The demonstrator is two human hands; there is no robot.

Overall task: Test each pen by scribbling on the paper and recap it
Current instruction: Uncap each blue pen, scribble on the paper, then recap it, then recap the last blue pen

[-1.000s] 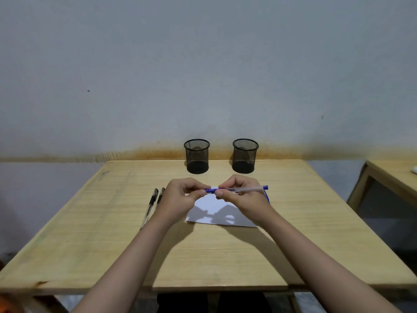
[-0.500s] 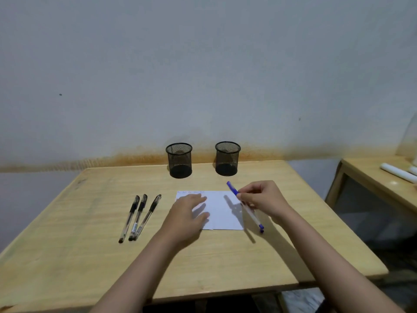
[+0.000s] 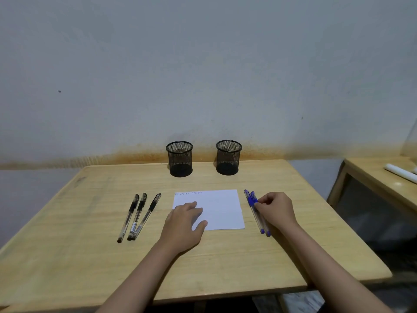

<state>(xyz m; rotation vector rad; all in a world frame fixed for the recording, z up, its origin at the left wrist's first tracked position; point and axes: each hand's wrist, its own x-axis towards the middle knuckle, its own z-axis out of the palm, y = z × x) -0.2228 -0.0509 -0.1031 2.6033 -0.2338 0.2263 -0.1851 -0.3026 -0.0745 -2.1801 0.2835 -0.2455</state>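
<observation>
Pale grey wall [image 3: 203,64], stained orange along its base, backs a light wooden table [image 3: 90,256]. On the table, the left hand [image 3: 184,224] lies palm-down with its fingers spread flat, gripping nothing; its fingertips rest on the near-left part of the sheet of paper [image 3: 223,208], which extends away from the hand and to its right. A few small scribbles [image 3: 189,193] run along the paper's far-left edge, just beyond the fingers. Well to the left of this hand lie three black pens [image 3: 140,216], capped, side by side and slightly fanned. The right hand [image 3: 276,210] is curled, its fingertips touching two blue pens [image 3: 252,199] that lie together on the table just left of it, between it and the paper's right edge; whether it pinches them cannot be told. Beyond both hands, near the wall, stand two black mesh cups [image 3: 179,158].
</observation>
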